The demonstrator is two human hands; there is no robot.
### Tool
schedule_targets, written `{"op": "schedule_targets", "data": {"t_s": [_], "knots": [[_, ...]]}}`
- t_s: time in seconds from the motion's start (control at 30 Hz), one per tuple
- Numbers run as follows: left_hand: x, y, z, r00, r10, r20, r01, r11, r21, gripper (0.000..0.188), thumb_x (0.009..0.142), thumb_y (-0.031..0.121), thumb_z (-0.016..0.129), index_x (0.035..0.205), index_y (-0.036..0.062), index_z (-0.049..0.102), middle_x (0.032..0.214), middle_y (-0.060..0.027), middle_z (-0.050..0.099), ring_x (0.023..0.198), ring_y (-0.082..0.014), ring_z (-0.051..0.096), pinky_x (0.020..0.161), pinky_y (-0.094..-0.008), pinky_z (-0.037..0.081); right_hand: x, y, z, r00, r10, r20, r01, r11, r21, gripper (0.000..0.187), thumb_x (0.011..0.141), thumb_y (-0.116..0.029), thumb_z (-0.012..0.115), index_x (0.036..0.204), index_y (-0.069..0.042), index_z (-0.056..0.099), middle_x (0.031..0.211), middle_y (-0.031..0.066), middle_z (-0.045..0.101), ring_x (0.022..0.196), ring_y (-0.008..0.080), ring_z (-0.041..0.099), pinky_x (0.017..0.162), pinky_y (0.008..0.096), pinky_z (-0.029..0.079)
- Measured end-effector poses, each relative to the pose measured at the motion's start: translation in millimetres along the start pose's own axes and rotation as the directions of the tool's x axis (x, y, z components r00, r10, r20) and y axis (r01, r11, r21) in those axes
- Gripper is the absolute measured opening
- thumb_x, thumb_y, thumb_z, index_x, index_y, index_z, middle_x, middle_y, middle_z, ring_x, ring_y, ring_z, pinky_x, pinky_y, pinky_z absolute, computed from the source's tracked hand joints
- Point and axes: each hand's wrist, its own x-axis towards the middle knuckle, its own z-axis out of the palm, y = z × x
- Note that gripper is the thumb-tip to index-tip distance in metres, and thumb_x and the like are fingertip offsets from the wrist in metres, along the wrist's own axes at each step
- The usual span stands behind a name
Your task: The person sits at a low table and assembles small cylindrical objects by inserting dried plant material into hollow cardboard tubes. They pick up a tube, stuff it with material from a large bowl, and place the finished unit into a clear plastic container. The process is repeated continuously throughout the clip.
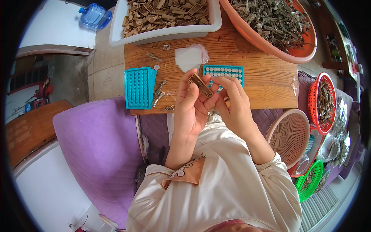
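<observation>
My left hand (189, 106) is raised over the table's near edge, its fingers and thumb closed around a small brown rectangular case (201, 86). The case is tilted, and its hollow, framed side faces up. Close to its right end is my right hand (235, 101), with thumb and fingertips brought together; what they pinch, if anything, is too small to tell. Just behind the hands lies a teal tray (240, 73) with rows of white round pieces. Another teal tray (139, 89), with rows of round bumps, sits at the table's left edge.
Clear plastic bags (189, 57) lie mid-table. A white bin (166, 34) of brown cases and an orange basin (266, 42) of dried strips stand at the back. Right of me are a beige basket (288, 135), a red basket (310, 96) and a green basket (315, 179).
</observation>
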Motion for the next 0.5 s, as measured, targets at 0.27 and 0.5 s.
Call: {"op": "schedule_targets", "data": {"t_s": [0.27, 0.5], "knots": [[-3, -10, -5, 0.989, 0.145, 0.016, -0.142, 0.928, 0.344, 0.033, 0.085, 0.01, 0.05, 0.116, 0.0054, 0.04, 0.107, -0.0143, 0.053, 0.097, -0.0253, 0.056, 0.08, -0.0356, 0.051, -2, 12, 4, 0.991, 0.126, -0.049, -0.106, 0.949, 0.295, 0.038, 0.069, 0.004, 0.056, 0.106, 0.0, 0.048, 0.093, 0.0136, 0.057, 0.087, 0.022, 0.06, 0.068, 0.0308, 0.049], [-8, -23, -10, 0.963, 0.251, 0.102, -0.252, 0.69, 0.678, 0.03, 0.083, 0.001, 0.051, 0.113, -0.0009, 0.045, 0.103, -0.0133, 0.057, 0.095, -0.0162, 0.055, 0.082, -0.0255, 0.044, -8, 27, 14, 0.948, 0.317, -0.014, -0.304, 0.921, 0.245, 0.023, 0.069, -0.002, 0.062, 0.089, 0.001, 0.049, 0.083, 0.0102, 0.06, 0.076, 0.0176, 0.062, 0.067, 0.0267, 0.049]]}}
